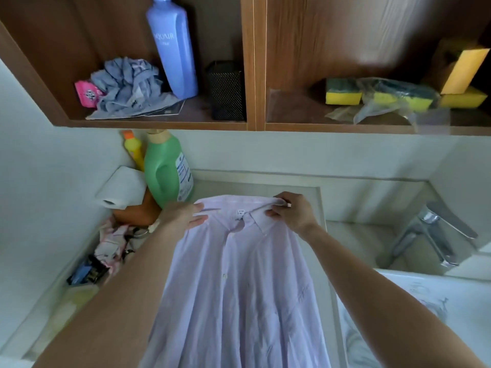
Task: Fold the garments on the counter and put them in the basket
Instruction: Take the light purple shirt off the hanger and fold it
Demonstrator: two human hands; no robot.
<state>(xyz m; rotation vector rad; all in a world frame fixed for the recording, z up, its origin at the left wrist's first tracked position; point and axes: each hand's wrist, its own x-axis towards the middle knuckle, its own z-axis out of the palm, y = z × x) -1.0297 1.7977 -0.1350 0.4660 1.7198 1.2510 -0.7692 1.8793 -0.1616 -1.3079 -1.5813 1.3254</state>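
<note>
Shirt [239,274]: pale lilac, buttoned, collar up, held spread over the desk [353,235], its top edge just right of the green bottle [166,171].

Left hand [183,216]: nearest the green bottle, fingers nearly straight, thumb under, pinching the shirt's shoulder edge.

Right hand [291,212]: farther right of the green bottle, fingers curled tight, gripping the other shoulder beside the collar.

Paper roll [122,188] touches the green bottle's left side; tap [435,235] sits far right of it.
</note>
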